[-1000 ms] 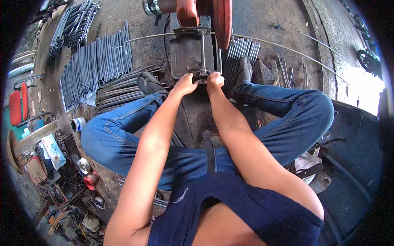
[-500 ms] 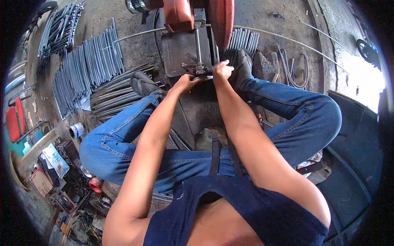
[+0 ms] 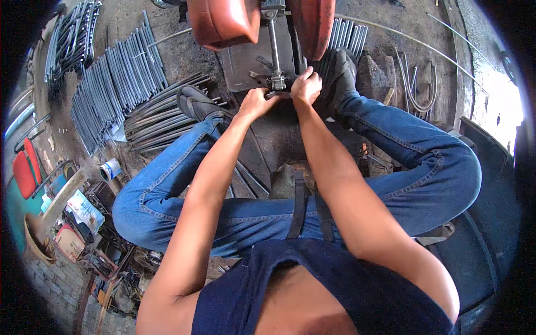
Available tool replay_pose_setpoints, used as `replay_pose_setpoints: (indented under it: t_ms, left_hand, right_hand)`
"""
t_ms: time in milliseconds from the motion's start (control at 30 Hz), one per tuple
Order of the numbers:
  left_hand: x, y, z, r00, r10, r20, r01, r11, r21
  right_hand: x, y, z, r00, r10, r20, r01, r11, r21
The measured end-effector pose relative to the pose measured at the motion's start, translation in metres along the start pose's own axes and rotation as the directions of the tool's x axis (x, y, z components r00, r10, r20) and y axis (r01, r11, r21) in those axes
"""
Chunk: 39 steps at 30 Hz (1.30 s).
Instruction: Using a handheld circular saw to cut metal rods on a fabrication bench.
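Now both hands are working at the vise point(image 3: 276, 84) under the saw point(image 3: 257, 22): left hand point(image 3: 255, 103) curling narrow on the clamp's end, right hand point(image 3: 306, 85) gripping beside it, on what I cannot tell. Fingers are sitting near the blade guard, so a slip could pinch. The saw's top is cut off.

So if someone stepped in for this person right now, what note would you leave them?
Left hand: at the vise screw on the saw's base plate, fingers curled around something small; whether it grips is unclear.
Right hand: closed beside the same screw.
Red saw sits just above the hands.
Done: cut rods stacked on the floor to the left.
Left: cannot tell from here.
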State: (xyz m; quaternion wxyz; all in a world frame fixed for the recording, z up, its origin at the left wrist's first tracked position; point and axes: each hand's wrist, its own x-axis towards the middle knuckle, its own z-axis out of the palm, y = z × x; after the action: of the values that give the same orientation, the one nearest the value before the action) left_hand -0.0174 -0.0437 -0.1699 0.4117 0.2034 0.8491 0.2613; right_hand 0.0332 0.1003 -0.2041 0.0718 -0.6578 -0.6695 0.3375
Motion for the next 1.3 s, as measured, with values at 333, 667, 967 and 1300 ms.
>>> replay_pose_setpoints:
  t_ms: [333,667,967,1300]
  left_hand:
    - [-0.005,0.017,0.002,0.991,-0.076,-0.107,0.093,0.981,0.168]
    - [-0.012,0.043,0.001,0.958,-0.208,-0.199,0.254,0.937,0.242]
    - [-0.015,0.048,0.015,0.922,-0.235,-0.308,0.316,0.916,0.248]
    - [-0.066,0.060,-0.144,0.968,-0.230,-0.100,0.250,0.860,0.444]
  right_hand:
    - [0.006,0.006,0.009,0.992,0.096,0.083,-0.087,0.991,-0.106]
    - [0.007,0.011,0.016,0.994,0.069,0.084,-0.076,0.993,0.088]
    - [0.006,0.011,0.015,0.995,0.031,0.095,-0.038,0.996,0.075]
    - [0.135,-0.054,-0.069,0.943,-0.211,0.259,0.261,0.949,-0.177]
